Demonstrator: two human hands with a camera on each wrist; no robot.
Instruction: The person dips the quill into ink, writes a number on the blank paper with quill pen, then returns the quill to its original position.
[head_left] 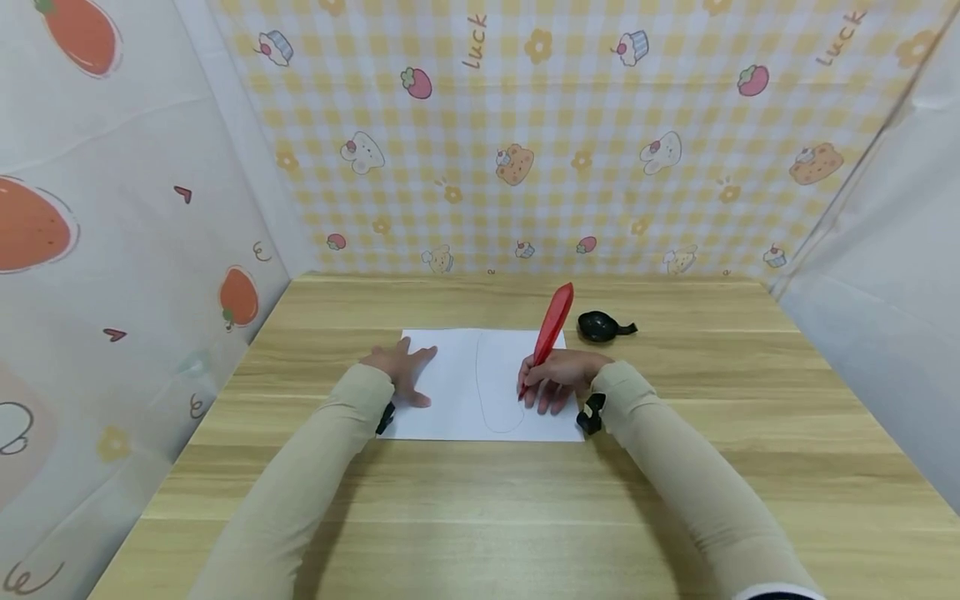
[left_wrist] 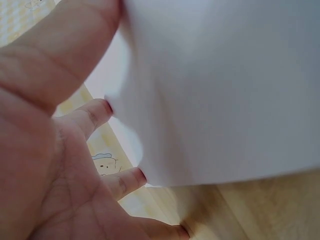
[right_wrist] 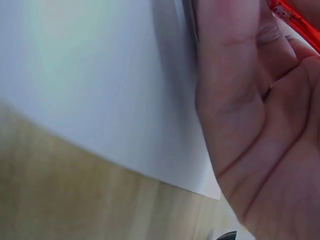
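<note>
A white sheet of paper (head_left: 450, 383) lies on the wooden table, with a thin curved line drawn down its middle and round to the right. My right hand (head_left: 562, 375) pinches a red feather-shaped pen (head_left: 553, 321), its tip at the end of that curve. In the right wrist view, part of the red pen (right_wrist: 297, 22) shows at the top right corner beside the palm. My left hand (head_left: 405, 369) presses the paper's left side with spread fingers. In the left wrist view, its fingertips (left_wrist: 137, 175) touch the sheet near its edge.
A small black pan-shaped dish (head_left: 600, 326) with a short handle stands just beyond the paper's right corner. The wooden table (head_left: 480, 517) reaches back to a yellow checked cloth backdrop (head_left: 480, 208). A white printed cloth (head_left: 150, 250) hangs on the left.
</note>
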